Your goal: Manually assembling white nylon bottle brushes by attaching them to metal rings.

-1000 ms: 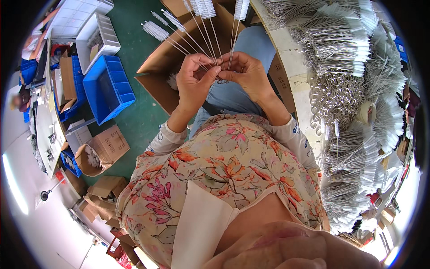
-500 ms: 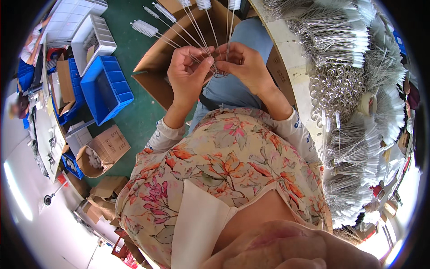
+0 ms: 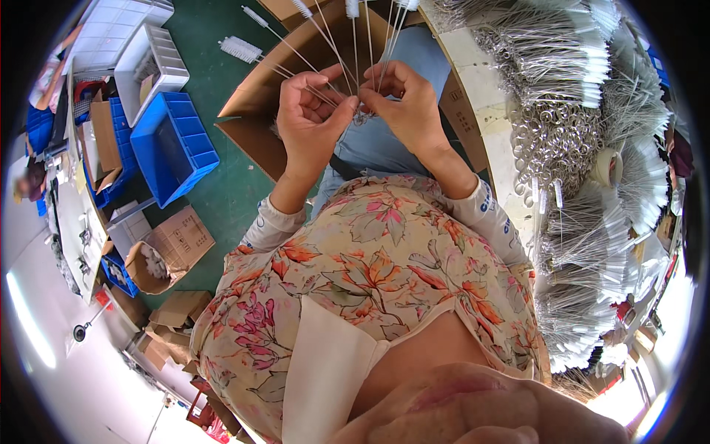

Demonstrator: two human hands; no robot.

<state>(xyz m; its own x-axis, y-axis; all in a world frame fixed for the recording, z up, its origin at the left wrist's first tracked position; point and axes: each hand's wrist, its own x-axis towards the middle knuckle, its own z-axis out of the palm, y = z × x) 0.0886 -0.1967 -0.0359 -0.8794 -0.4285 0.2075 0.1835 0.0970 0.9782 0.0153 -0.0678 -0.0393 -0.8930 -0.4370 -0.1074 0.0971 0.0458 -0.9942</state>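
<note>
Several bottle brushes with white bristle heads and thin wire stems (image 3: 299,51) fan out from between my two hands. My left hand (image 3: 313,115) is closed on the stems at the left of the fan. My right hand (image 3: 405,103) pinches other stems near their lower ends, and the thumbs of both hands almost meet. Small wire loops (image 3: 362,117) show just below the fingertips, partly covered. An open cardboard box (image 3: 255,100) stands beneath and beyond my hands, beside my knee.
On the white table (image 3: 494,126) at the right lie large heaps of wire brushes (image 3: 551,66), with a tape roll (image 3: 606,167) among them. Blue bin (image 3: 176,148), grey-white crate (image 3: 151,74) and a small carton (image 3: 181,240) stand at the left. A person's arm (image 3: 55,78) shows far left.
The brush heads on the right have shifted and spread differently, some leaning further right. My right hand's fingers have lifted slightly around the stems; my left hand stays nearly in place.
</note>
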